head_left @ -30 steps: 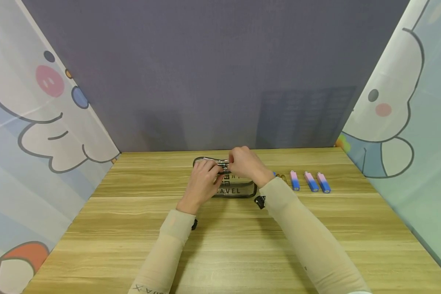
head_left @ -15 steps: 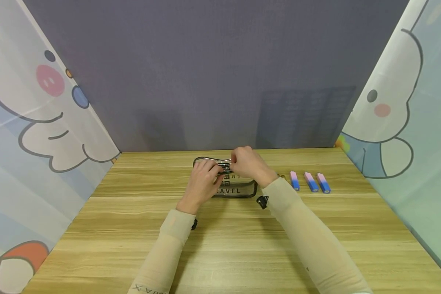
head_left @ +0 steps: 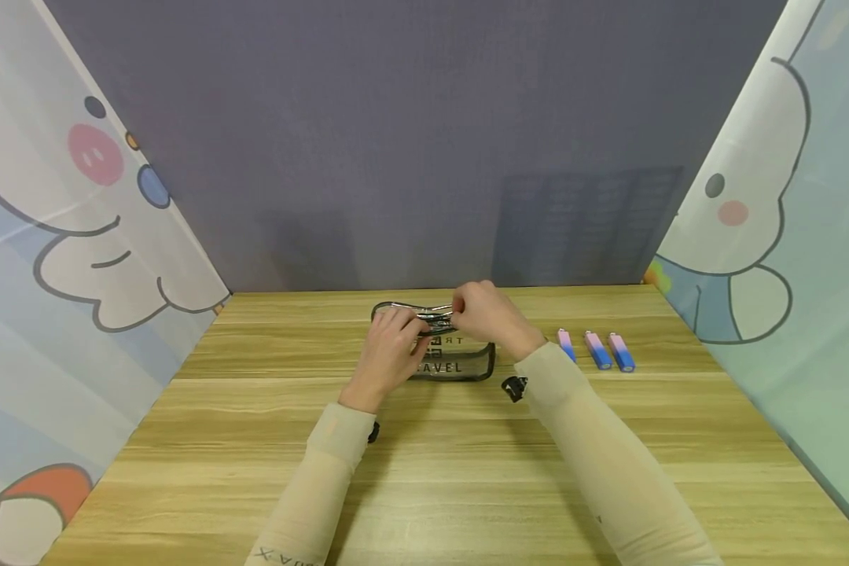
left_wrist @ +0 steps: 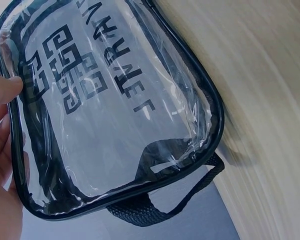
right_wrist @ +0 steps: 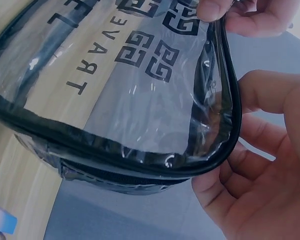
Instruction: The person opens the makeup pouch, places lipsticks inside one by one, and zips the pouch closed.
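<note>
A clear pouch [head_left: 460, 366] with black piping and the print TRAVEL stands on the table between both hands; a black strap [left_wrist: 140, 216] shows at its end in the left wrist view. My left hand [head_left: 391, 354] pinches its upper edge, thumb on the clear face. The right hand [head_left: 491, 318] has its fingers bent at the same top edge, further right; in the right wrist view this hand [right_wrist: 270, 155] has thumb and fingers around the black-piped rim. What lies behind the fingers at the zipper is hidden.
Several pink-and-blue blocks [head_left: 597, 350] with small metal loops lie right of the pouch, the nearest partly behind the right sleeve. A grey panel [head_left: 424, 141] rises behind the table [head_left: 424, 487], with cartoon-printed curtains [head_left: 743, 196] at both sides.
My right hand has slid a little to the right along the pouch's top edge, its sleeve now covering part of the nearest block. The left hand has stayed in place.
</note>
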A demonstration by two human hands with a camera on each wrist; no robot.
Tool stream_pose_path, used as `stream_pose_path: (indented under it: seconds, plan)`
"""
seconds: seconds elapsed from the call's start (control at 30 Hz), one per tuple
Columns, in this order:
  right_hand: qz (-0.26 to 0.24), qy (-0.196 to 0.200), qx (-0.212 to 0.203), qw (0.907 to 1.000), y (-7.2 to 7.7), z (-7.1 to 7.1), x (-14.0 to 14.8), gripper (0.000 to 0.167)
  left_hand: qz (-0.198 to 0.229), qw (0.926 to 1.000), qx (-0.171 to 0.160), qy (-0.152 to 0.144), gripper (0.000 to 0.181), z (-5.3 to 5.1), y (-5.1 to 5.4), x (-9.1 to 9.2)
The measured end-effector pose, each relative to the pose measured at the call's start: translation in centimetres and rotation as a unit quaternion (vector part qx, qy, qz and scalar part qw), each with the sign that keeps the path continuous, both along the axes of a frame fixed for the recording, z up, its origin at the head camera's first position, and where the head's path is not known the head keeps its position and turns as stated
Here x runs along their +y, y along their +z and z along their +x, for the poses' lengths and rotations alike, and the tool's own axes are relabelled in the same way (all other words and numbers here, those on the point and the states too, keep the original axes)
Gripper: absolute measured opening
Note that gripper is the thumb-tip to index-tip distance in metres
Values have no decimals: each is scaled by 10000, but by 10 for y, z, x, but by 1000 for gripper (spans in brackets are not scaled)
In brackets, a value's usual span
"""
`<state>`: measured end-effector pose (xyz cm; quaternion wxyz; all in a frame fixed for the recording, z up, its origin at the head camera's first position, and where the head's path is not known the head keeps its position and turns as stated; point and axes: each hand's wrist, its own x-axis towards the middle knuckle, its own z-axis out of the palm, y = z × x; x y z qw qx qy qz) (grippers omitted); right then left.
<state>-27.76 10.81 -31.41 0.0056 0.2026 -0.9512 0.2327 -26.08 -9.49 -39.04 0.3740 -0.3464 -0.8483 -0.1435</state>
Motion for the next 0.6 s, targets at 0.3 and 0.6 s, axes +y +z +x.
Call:
stream_pose_path:
  seconds: [0.3,0.6]
  plan:
    - [-64,-1,115,9999,0,0,8,11,-27,10000,16,12,15,-1,1,1]
    - [-255,-59,44,9996,-2,-1,14,10,14,10000,-51,17,16,-1,1,1]
